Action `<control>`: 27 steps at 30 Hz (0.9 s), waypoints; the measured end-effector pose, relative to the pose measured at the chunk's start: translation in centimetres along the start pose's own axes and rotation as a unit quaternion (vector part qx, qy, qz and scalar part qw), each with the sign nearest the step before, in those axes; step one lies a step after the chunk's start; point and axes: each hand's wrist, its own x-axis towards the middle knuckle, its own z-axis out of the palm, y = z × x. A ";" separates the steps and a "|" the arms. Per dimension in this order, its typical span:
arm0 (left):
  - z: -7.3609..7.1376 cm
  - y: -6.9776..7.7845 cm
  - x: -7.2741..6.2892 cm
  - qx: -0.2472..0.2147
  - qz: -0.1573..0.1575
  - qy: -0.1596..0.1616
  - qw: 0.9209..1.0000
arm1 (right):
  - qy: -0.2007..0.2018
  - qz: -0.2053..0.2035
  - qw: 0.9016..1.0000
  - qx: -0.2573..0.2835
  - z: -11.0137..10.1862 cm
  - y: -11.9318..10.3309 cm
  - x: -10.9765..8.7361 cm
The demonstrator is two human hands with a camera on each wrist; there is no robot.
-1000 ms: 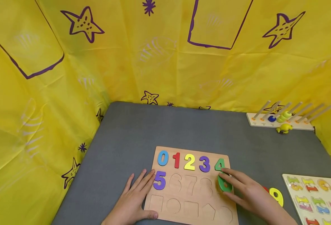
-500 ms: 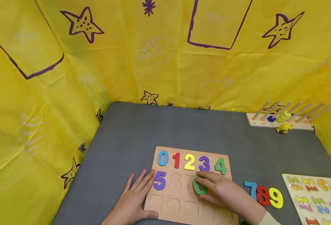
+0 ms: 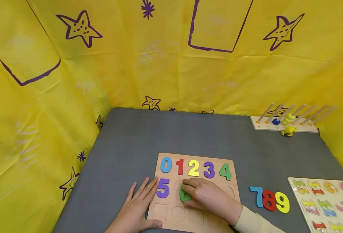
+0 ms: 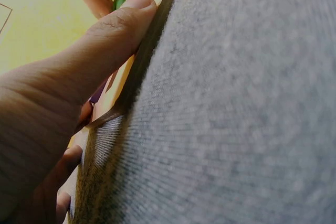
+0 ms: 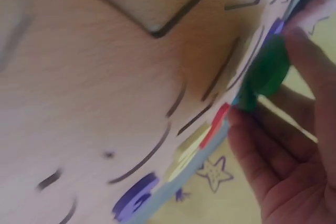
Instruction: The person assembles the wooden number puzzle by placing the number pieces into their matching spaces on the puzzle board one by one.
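A green number 6 (image 3: 184, 193) is pinched between the thumb and fingers of my right hand (image 3: 207, 197), over the 6-shaped recess of a wooden puzzle board (image 3: 171, 223). Whether it touches the board there I cannot tell. In the right wrist view the green 6 (image 5: 270, 69) looks tilted. My left hand (image 3: 136, 207) rests at the board's left edge, fingers spread and thumb (image 4: 118, 27) along the near corner. Seated in the board are a blue 0 (image 3: 166, 165), red 1 (image 3: 180, 166), yellow 2 (image 3: 193, 168), purple 3 (image 3: 209, 170), green 4 (image 3: 225, 171) and purple 5 (image 3: 163, 188).
Right of the board lie a blue 7 (image 3: 257, 195), red 8 (image 3: 268, 200) and yellow 9 (image 3: 282, 202), side by side. Another number board (image 3: 298, 189) lies farther right. A peg stand (image 3: 254, 124) with beads and a yellow toy figure (image 3: 289, 131) are at the back right.
My right hand has carried the green 6 leftward across the board, from near the 4 to the 6 recess. The 7, 8 and 9 came into full view. My left hand stays put.
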 end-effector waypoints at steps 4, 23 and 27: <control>0.1 -0.1 -0.2 -0.007 -0.004 0.002 1.000 | 0.003 0.004 1.000 -0.022 0.8 -0.3 1.0; 0.1 -0.3 0.0 0.004 0.001 0.005 1.000 | -0.002 0.055 0.996 -0.071 2.0 -1.4 2.9; 0.1 -0.2 -0.1 -0.003 -0.002 0.004 1.000 | -0.003 0.053 0.996 -0.067 2.1 -1.3 2.9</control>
